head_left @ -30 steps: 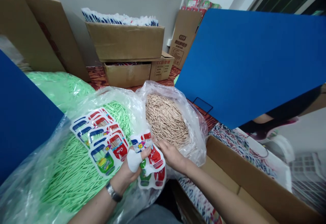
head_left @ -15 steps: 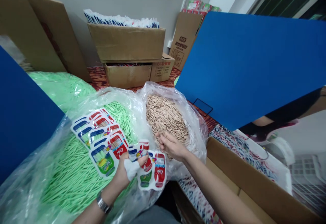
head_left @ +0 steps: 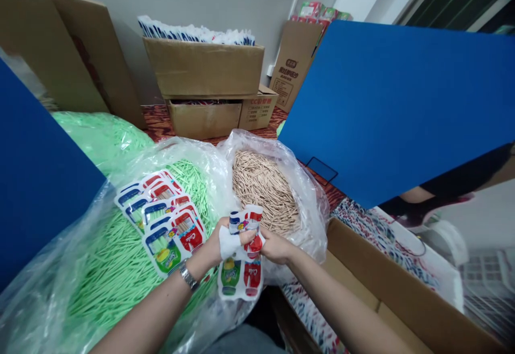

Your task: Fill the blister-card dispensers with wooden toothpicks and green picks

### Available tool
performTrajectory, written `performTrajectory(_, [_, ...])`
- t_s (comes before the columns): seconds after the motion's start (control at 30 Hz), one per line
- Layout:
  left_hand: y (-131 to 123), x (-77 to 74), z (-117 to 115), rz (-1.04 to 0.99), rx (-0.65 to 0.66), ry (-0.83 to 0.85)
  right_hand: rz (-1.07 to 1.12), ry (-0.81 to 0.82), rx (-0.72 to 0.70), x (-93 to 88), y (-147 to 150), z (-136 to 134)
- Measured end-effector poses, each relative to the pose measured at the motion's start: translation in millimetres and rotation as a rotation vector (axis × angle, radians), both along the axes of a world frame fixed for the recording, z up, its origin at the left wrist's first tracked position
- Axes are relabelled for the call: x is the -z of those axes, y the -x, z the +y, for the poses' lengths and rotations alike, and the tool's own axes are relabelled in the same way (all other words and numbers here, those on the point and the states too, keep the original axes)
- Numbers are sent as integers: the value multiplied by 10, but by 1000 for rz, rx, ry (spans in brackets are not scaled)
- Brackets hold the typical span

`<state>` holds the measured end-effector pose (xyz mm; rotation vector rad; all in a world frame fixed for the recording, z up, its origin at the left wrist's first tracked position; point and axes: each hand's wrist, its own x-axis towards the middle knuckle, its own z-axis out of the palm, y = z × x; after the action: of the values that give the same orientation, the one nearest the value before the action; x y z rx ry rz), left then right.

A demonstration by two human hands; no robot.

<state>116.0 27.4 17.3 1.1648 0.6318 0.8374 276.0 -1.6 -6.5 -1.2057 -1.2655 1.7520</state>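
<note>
My left hand, with a white wrap round its thumb side, is closed on a printed pouch with blue and red jar pictures. My right hand presses against the pouch's right edge, its fingers pinched together and partly hidden behind it. Whether brown sticks are in those fingers I cannot make out. Below the hands hangs or lies another pouch of the same print. A fanned pile of filled pouches rests on the green sticks. Behind my right hand, brown sticks fill a clear plastic bag.
An open cardboard box stands at the lower right, beside many printed packets. Blue panels flank both sides, the larger blue panel on the right. Stacked cartons stand by the wall. Part of another person shows behind the right panel.
My right hand has left the brown sticks and come down to the pouch's edge. My left hand has moved right and slightly up with the pouch, meeting it.
</note>
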Motion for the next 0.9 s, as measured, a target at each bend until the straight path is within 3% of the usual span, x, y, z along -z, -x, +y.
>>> performTrajectory(0.1, [-4,-58,-20,-15,-21,35,41,38,18,7,-53,32])
performTrajectory(0.2, [96,-116,-76,10,-191,22,111,95,79,4,-136,100])
performTrajectory(0.27, [188,-85,-128,85,-313,13,168,119,195,-25,-172,156])
performTrajectory(0.37, [282,55,-228,221,-373,20,263,96,350,-142,-143,221])
performTrajectory(0.47, [291,186,-335,264,-367,46,325,-45,440,-350,-5,232])
performTrajectory(0.63, [259,249,-427,250,-404,-21,275,-489,542,-681,308,159])
performTrajectory(0.73, [272,240,-437,316,-440,-170,231,-639,554,-724,450,128])
performTrajectory(0.9, [290,171,-444,434,-486,-349,71,-758,535,-635,565,118])
